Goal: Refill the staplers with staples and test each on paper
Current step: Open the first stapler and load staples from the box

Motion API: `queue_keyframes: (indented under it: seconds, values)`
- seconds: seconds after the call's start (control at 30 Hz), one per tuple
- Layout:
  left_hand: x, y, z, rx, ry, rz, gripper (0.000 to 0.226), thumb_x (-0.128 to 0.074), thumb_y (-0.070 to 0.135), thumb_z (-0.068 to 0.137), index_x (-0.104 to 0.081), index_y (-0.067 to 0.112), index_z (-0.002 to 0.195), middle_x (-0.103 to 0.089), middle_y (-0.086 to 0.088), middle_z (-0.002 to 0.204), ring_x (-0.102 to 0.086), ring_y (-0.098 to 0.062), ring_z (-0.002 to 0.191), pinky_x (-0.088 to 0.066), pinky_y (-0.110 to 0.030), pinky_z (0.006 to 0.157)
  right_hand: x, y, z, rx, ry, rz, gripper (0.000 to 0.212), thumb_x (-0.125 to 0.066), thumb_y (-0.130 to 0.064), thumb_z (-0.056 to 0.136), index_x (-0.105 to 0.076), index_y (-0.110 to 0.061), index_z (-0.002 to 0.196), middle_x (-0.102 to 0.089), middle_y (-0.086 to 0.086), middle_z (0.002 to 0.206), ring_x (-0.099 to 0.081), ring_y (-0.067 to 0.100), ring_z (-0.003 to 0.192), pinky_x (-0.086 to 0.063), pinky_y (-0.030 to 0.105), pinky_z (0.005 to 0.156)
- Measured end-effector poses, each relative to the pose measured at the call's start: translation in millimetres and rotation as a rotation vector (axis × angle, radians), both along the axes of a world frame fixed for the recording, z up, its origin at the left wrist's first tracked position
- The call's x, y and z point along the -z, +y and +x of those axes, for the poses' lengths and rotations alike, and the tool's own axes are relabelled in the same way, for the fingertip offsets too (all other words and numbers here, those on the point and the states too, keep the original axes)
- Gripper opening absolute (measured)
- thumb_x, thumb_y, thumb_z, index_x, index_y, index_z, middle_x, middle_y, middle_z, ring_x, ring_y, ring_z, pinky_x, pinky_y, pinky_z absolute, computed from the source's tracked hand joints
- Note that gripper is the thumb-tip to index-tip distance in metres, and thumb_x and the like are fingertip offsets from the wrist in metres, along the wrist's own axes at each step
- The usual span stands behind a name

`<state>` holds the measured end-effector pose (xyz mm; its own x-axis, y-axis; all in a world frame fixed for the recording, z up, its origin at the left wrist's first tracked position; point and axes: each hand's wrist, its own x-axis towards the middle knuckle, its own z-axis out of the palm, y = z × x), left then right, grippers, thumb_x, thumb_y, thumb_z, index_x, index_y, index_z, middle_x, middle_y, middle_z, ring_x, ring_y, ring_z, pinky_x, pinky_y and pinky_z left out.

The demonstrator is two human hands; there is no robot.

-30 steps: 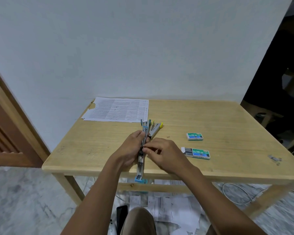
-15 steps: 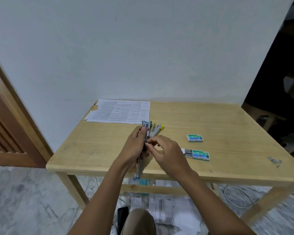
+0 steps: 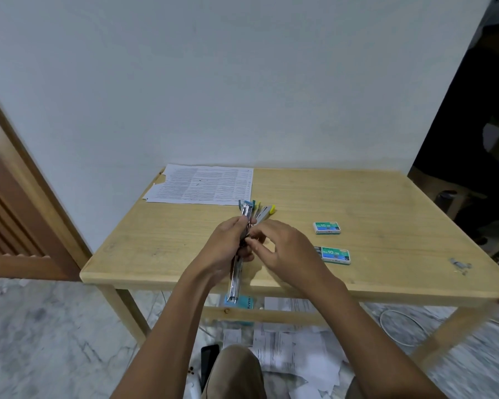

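My left hand [image 3: 224, 245] grips an opened blue stapler [image 3: 236, 272], held lengthwise above the wooden table [image 3: 162, 243] with its metal channel toward me. My right hand [image 3: 285, 251] is at the stapler's middle, thumb and forefinger pinched together there; what they pinch is too small to tell. A second stapler with yellow-green ends [image 3: 265, 211] lies just beyond my hands. Two green staple boxes sit to the right: the nearer box [image 3: 333, 255] with its tray slid out, the farther box [image 3: 327, 227] closed. Printed paper [image 3: 202, 184] lies at the far left corner.
A small clump of loose staples [image 3: 460, 266] lies near the table's right front edge. Under the table, torn paper sheets [image 3: 294, 349], a black phone [image 3: 209, 361] and a white cable [image 3: 401, 326] lie on the marble floor. A wooden door [image 3: 9, 214] stands at the left.
My view has tilted slightly. Both hands stay at the blue stapler; the right hand's fingers have shifted a little along its middle.
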<state>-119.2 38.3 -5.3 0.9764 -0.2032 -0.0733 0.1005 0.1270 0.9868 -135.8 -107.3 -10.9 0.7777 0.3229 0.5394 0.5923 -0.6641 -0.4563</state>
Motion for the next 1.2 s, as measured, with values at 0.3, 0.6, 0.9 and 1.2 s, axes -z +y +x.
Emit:
queue_keyframes:
  seconds: [0.3,0.6,0.9,1.2]
  values:
    - [0.8,-2.9,-8.3,0.042,0.039,-0.189,0.022,-0.04,0.025,0.106,-0.05,0.005,0.105,-0.046,-0.007,0.064,-0.034,-0.015,0.05,-0.036,-0.027,0.047,-5.4,-5.5,-10.3,0.001,0.061,0.028,0.014,-0.06,-0.028,0.094,-0.067,-0.019,0.101,-0.065,-0.007,0.092,-0.06,0.015,0.086,-0.047,0.032,0.075]
    - [7.4,-9.5,-16.0,-0.018,0.095,-0.347,0.02,-0.04,0.025,0.106,-0.05,0.008,0.104,-0.049,-0.007,0.066,-0.035,-0.012,0.045,-0.036,-0.025,0.045,0.9,-6.9,-10.6,0.017,0.058,0.045,0.012,-0.062,-0.033,0.093,-0.064,-0.022,0.096,-0.055,-0.018,0.089,-0.053,0.003,0.086,-0.045,0.031,0.082]
    - [5.0,-10.3,-24.0,0.037,0.119,-0.313,0.027,-0.043,0.031,0.104,-0.058,0.009,0.108,-0.046,-0.001,0.066,-0.035,-0.01,0.05,-0.037,-0.02,0.043,-6.5,-18.8,-11.1,-0.098,0.072,0.058,0.031,-0.065,-0.053,0.08,-0.073,-0.027,0.095,-0.058,-0.013,0.106,-0.059,0.005,0.1,-0.052,0.029,0.083]
    - [0.6,-9.6,-27.7,0.047,0.129,-0.315,0.029,-0.04,0.03,0.105,-0.061,0.01,0.106,-0.048,0.0,0.066,-0.034,-0.012,0.054,-0.038,-0.02,0.045,-12.0,-34.5,-1.4,-0.08,-0.312,-0.362,0.04,-0.062,-0.063,0.084,-0.074,-0.033,0.109,-0.062,-0.005,0.101,-0.059,0.011,0.087,-0.04,0.026,0.07]
